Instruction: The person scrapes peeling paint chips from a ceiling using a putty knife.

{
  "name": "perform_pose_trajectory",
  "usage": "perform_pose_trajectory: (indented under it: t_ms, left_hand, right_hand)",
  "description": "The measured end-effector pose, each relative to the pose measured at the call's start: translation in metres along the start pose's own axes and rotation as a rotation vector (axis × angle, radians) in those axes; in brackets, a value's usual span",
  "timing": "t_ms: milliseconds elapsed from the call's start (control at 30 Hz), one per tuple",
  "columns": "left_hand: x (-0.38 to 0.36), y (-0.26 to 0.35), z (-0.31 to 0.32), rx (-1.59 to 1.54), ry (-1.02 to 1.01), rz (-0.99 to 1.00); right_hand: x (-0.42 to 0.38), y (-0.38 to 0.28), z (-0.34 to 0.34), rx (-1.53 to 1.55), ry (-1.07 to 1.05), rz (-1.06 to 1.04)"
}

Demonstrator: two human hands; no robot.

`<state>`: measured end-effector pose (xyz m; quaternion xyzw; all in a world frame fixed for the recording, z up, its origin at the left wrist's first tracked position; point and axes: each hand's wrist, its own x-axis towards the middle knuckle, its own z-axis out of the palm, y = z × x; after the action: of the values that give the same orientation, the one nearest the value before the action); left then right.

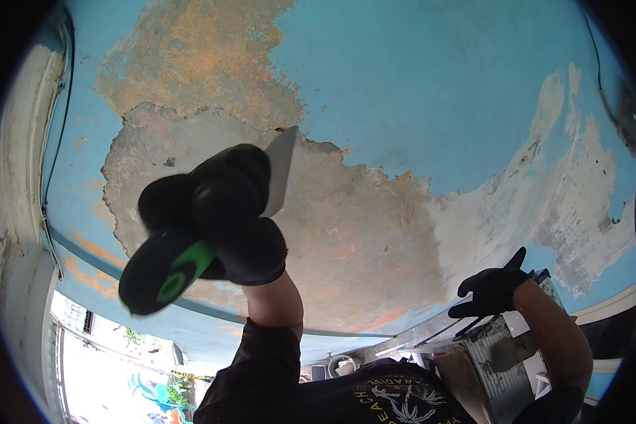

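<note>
My left hand (226,205), in a black glove, is wrapped round the black-and-green handle (166,272) of a putty knife. Its flat metal blade (282,166) points up and overlaps a grey bare patch (339,233) on the blue wall (417,92). The tip lies right by the ragged edge of an upper, tan-stained patch (205,63). Over on the right, my right hand (493,286), also black-gloved, is held out with its fingers apart and nothing in it.
Below my right hand stands a worn, paint-spotted metal object (502,367). A dark cable (65,134) runs down the wall's left side, near a weathered white frame (25,148). Bright daylight and colourful items (166,392) show at the lower left. Whitish smears (572,191) cover the wall's right part.
</note>
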<state>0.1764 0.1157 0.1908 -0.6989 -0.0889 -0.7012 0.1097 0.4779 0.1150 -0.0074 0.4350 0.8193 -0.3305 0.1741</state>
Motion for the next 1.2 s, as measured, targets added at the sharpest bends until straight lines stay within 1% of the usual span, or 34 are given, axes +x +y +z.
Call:
perform_pose_trajectory:
  t_ms: [67,100,167,233,300,333,400,467,500,533,567,633,667,733,833,867,933,967,1067,1100,1133,1167,1200]
  left_hand:
    - [-0.001,-0.001,0.001,0.081,-0.090,0.028]
    - [0.001,-0.004,-0.001,0.301,-0.128,0.161]
    - [0.006,-0.009,-0.005,0.746,-0.112,0.457]
    - [-0.006,-0.003,-0.020,0.353,-0.001,0.181]
    - [-0.012,-0.002,-0.027,0.171,0.054,0.034]
    - [-0.003,0.000,-0.015,0.454,-0.066,0.167]
    - [0.014,0.004,-0.010,0.225,-0.353,0.197]
    - [0.011,-0.003,-0.007,-0.174,-0.344,0.087]
    - [0.010,-0.005,-0.006,-0.370,-0.330,0.038]
    - [0.008,-0.008,0.001,0.102,-0.185,0.143]
    - [0.000,-0.009,0.000,0.298,-0.037,0.127]
    - [-0.009,0.001,-0.007,0.211,0.034,0.033]
    - [-0.008,0.001,-0.003,0.234,0.084,0.022]
    - [-0.011,-0.015,0.001,0.363,0.151,0.121]
    - [-0.007,-0.012,-0.001,0.272,0.017,-0.020]
    - [-0.007,-0.016,0.001,0.329,0.063,0.056]
    - [-0.010,-0.013,-0.003,0.402,0.109,0.122]
    - [-0.010,-0.010,-0.005,0.296,0.056,0.017]
    - [-0.009,-0.001,0.002,0.169,0.080,-0.074]
    - [-0.009,-0.004,0.003,0.207,0.126,-0.050]
    - [-0.010,-0.007,0.004,0.247,0.174,-0.027]
    - [-0.006,-0.007,-0.001,0.259,0.066,-0.028]
    - [-0.004,-0.011,-0.001,0.258,0.014,-0.022]
  right_hand:
    - [0.001,0.001,0.004,-0.050,-0.018,0.025]
    - [0.008,0.010,0.012,-0.021,-0.002,-0.005]
    - [0.011,0.011,0.011,0.013,0.032,-0.032]
    - [0.007,0.005,0.006,0.011,-0.026,0.010]
    - [0.005,0.003,0.004,-0.007,-0.035,0.016]
    - [0.004,0.002,0.004,-0.025,-0.021,0.009]
    - [-0.002,-0.004,-0.001,-0.039,-0.018,0.029]
    - [0.004,0.002,0.004,-0.047,-0.017,0.047]
    - [0.017,0.018,0.018,0.010,-0.008,-0.001]
    - [0.018,0.014,0.018,0.066,-0.002,-0.050]
    - [0.013,0.009,0.016,0.065,-0.003,-0.054]
    - [-0.002,-0.003,0.001,0.004,-0.025,0.069]
    - [-0.002,-0.001,0.000,0.010,-0.020,0.070]
    - [-0.001,0.000,0.002,0.005,-0.027,0.039]
    - [-0.004,-0.005,0.000,-0.016,-0.019,0.076]
    - [-0.005,-0.005,0.000,-0.010,-0.019,0.074]
    - [0.002,0.003,0.008,-0.016,-0.001,0.042]
    - [0.004,0.005,0.010,-0.020,0.020,0.012]
    - [-0.005,-0.004,0.001,-0.024,-0.018,0.069]
    - [0.003,0.005,0.008,-0.023,-0.018,0.068]
    - [0.019,0.021,0.023,0.004,-0.003,-0.003]
    - [0.023,0.022,0.026,0.034,0.015,-0.075]
    - [0.019,0.020,0.023,0.033,0.021,-0.072]
